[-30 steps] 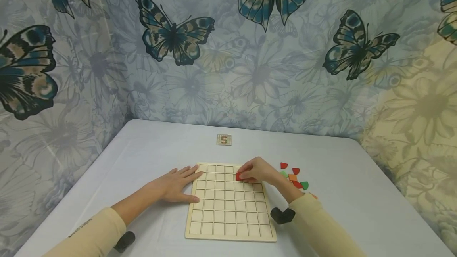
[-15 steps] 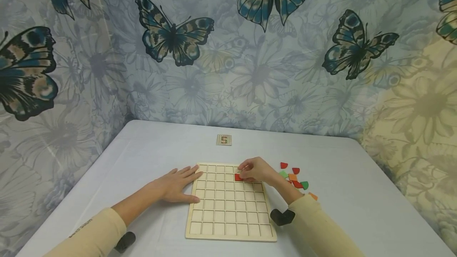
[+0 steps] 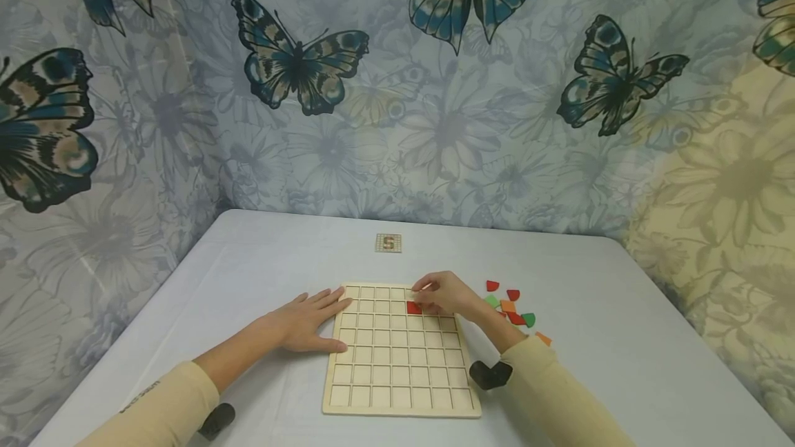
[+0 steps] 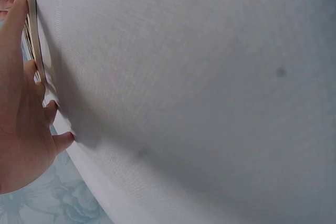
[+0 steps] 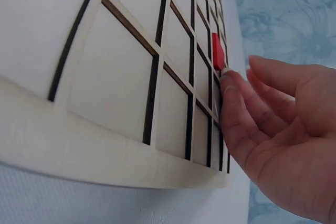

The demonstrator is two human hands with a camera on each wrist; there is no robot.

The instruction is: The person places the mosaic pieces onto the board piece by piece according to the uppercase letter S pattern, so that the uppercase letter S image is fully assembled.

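A wooden grid board [image 3: 373, 357] lies on the table, its square cells framed by thin raised strips. One red square tile [image 3: 414, 308] sits at a cell near the board's upper right part; in the right wrist view the red tile [image 5: 217, 52] stands a little proud of the strips. My right hand [image 3: 444, 293] is bent over it, one fingertip right at the tile's edge and another digit lifted apart. My left hand [image 3: 307, 323] lies spread at the board's left edge, fingertips and thumb on the rim; the left wrist view shows this hand [image 4: 21, 103] from the side.
Several loose red, green and orange pieces [image 3: 508, 306] lie right of the board, beside the right forearm. A small card [image 3: 388, 243] with a gridded S pattern lies behind the board on the white tabletop [image 3: 279, 247]. A butterfly-patterned cloth hangs behind.
The red tile, tilted between the right fingers one second ago, now lies flatter at its cell. The right fingers have parted from their pinch. The left hand stays put.
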